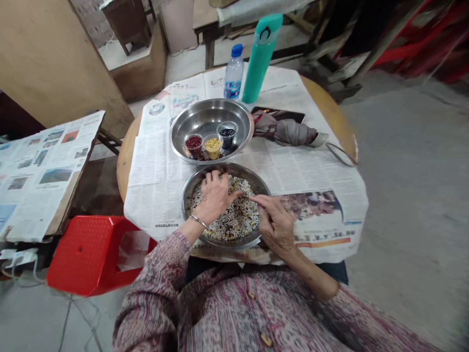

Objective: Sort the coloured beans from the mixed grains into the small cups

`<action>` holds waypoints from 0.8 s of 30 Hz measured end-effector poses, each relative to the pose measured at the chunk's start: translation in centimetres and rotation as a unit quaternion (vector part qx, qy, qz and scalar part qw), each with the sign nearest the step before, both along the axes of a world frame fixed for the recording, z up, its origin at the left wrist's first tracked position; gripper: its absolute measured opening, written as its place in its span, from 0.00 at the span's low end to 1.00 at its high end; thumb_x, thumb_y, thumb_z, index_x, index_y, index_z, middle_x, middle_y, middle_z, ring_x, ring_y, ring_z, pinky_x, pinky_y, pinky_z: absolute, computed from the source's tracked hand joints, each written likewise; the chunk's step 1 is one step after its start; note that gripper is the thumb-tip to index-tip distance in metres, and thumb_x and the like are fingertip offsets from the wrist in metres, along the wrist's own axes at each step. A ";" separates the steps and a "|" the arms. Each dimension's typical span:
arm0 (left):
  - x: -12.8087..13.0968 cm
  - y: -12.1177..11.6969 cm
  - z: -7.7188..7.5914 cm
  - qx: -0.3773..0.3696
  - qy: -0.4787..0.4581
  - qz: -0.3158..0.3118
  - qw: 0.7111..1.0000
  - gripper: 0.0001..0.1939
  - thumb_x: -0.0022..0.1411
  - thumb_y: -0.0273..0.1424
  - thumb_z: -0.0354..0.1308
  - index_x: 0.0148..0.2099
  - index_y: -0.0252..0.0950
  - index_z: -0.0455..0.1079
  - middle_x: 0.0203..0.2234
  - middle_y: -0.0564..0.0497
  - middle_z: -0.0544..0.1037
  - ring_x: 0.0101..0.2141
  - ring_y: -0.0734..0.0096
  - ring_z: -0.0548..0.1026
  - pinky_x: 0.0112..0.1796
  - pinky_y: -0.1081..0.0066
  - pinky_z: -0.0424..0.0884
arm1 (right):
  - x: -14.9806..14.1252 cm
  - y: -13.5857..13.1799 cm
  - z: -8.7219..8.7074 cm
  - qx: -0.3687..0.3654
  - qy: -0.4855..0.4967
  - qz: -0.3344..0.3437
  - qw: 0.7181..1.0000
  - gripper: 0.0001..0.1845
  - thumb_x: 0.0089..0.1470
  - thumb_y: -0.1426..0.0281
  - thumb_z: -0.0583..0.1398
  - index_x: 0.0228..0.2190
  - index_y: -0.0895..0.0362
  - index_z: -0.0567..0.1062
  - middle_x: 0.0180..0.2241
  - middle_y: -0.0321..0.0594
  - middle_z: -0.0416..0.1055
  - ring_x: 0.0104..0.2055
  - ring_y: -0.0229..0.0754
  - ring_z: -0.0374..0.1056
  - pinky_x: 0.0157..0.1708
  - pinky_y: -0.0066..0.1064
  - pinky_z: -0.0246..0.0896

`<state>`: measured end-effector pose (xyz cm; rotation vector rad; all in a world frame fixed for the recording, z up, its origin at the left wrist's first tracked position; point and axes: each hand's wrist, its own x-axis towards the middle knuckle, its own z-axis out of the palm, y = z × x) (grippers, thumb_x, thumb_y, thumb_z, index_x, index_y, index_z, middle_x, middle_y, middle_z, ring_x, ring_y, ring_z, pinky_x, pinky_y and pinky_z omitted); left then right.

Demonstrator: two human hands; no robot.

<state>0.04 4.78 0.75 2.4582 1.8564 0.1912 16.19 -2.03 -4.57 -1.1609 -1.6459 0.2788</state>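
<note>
A steel bowl of mixed beans and grains sits on a newspaper-covered round table right in front of me. My left hand rests inside it with fingers curled over the mix. My right hand is at the bowl's right rim, its index finger and thumb pinched toward the middle; what they hold is too small to make out. Behind stands a second steel bowl holding three small clear cups: red beans, yellow beans and black beans.
A blue-capped water bottle and a teal flask stand at the far side of the table. A folded grey umbrella and a dark phone lie to the right. A red plastic stool is at my left.
</note>
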 end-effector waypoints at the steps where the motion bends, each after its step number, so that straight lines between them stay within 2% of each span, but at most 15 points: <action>1: 0.6 0.0 -0.2 -0.001 0.003 -0.013 1.000 0.28 0.67 0.49 0.57 0.58 0.32 0.65 0.52 0.39 0.70 0.52 0.50 0.68 0.50 0.55 0.71 | 0.0 0.0 -0.2 0.005 0.010 -0.007 1.000 0.18 0.63 0.75 0.53 0.48 0.51 0.77 0.44 0.44 0.78 0.46 0.45 0.74 0.48 0.40 0.70; 3: 1.8 -0.1 -0.5 -0.008 0.001 -0.053 0.999 0.26 0.67 0.47 0.58 0.58 0.33 0.65 0.52 0.40 0.70 0.52 0.52 0.69 0.50 0.56 0.70 | -0.1 -0.1 -0.5 0.014 0.024 -0.020 0.999 0.17 0.64 0.74 0.53 0.49 0.51 0.77 0.44 0.43 0.78 0.46 0.45 0.75 0.49 0.40 0.70; 6: 2.9 -0.7 -0.6 -0.032 -0.007 -0.144 0.989 0.15 0.69 0.37 0.59 0.53 0.35 0.68 0.50 0.44 0.72 0.52 0.56 0.69 0.50 0.60 0.70 | -0.1 -0.1 -0.7 0.007 0.038 -0.042 0.998 0.17 0.65 0.72 0.53 0.49 0.52 0.76 0.44 0.44 0.78 0.46 0.46 0.75 0.48 0.42 0.71; 8: 2.7 -1.4 -0.5 -0.049 -0.011 -0.208 0.977 0.09 0.69 0.30 0.56 0.51 0.36 0.69 0.48 0.46 0.73 0.50 0.59 0.70 0.50 0.62 0.70 | -0.1 -0.2 -0.7 -0.004 0.039 -0.050 0.998 0.16 0.65 0.71 0.52 0.50 0.52 0.76 0.43 0.45 0.78 0.44 0.46 0.75 0.47 0.42 0.72; 10: 1.6 -2.4 -0.3 -0.057 -0.009 -0.241 0.969 0.08 0.70 0.26 0.53 0.49 0.36 0.70 0.45 0.47 0.74 0.48 0.61 0.70 0.49 0.63 0.70 | -0.1 -0.2 -0.7 -0.009 0.033 -0.047 0.998 0.16 0.65 0.71 0.52 0.50 0.53 0.76 0.41 0.44 0.78 0.43 0.46 0.75 0.45 0.42 0.72; 12: 0.0 -3.3 0.0 -0.051 -0.001 -0.232 0.971 0.07 0.71 0.26 0.52 0.46 0.36 0.71 0.43 0.48 0.75 0.46 0.61 0.71 0.48 0.62 0.70 | 0.0 -0.2 -0.6 -0.003 0.025 -0.038 0.999 0.16 0.65 0.71 0.52 0.50 0.53 0.75 0.41 0.44 0.78 0.43 0.45 0.75 0.45 0.41 0.72; 15: -2.8 -4.2 0.2 -0.013 -0.009 -0.151 0.988 0.06 0.71 0.27 0.53 0.45 0.37 0.71 0.43 0.47 0.74 0.45 0.60 0.70 0.47 0.61 0.71 | 0.1 0.0 -0.1 0.017 -0.018 -0.008 1.000 0.15 0.65 0.74 0.53 0.49 0.53 0.74 0.42 0.44 0.78 0.43 0.45 0.74 0.45 0.40 0.70; 17: -4.4 -4.5 0.1 0.016 -0.013 -0.086 0.996 0.06 0.70 0.26 0.53 0.45 0.37 0.71 0.45 0.45 0.73 0.45 0.59 0.70 0.46 0.61 0.72 | 0.2 0.2 0.4 0.026 -0.096 0.026 0.995 0.13 0.64 0.75 0.55 0.47 0.54 0.75 0.40 0.44 0.78 0.42 0.45 0.74 0.44 0.39 0.68; 20: -5.5 -5.0 -0.4 0.034 -0.024 -0.011 0.999 0.06 0.70 0.24 0.54 0.45 0.37 0.70 0.44 0.44 0.72 0.44 0.58 0.70 0.44 0.62 0.73 | 0.1 0.8 1.4 0.009 -0.234 0.096 0.967 0.09 0.64 0.73 0.56 0.42 0.55 0.76 0.37 0.43 0.78 0.40 0.45 0.72 0.42 0.37 0.67; 22: -5.3 -5.4 -0.8 0.029 -0.042 -0.002 0.999 0.07 0.70 0.23 0.53 0.46 0.37 0.69 0.42 0.45 0.72 0.44 0.60 0.70 0.44 0.63 0.73 | -0.2 1.5 1.8 -0.011 -0.296 0.145 0.944 0.10 0.64 0.73 0.56 0.40 0.55 0.77 0.35 0.42 0.77 0.39 0.44 0.72 0.41 0.35 0.67; 24: -4.5 -5.9 -1.0 0.018 -0.058 -0.030 0.998 0.09 0.69 0.21 0.52 0.47 0.38 0.68 0.42 0.46 0.72 0.44 0.62 0.70 0.44 0.64 0.74 | -0.6 2.5 2.0 -0.025 -0.330 0.169 0.929 0.11 0.64 0.75 0.55 0.40 0.56 0.77 0.34 0.42 0.76 0.39 0.44 0.72 0.41 0.34 0.66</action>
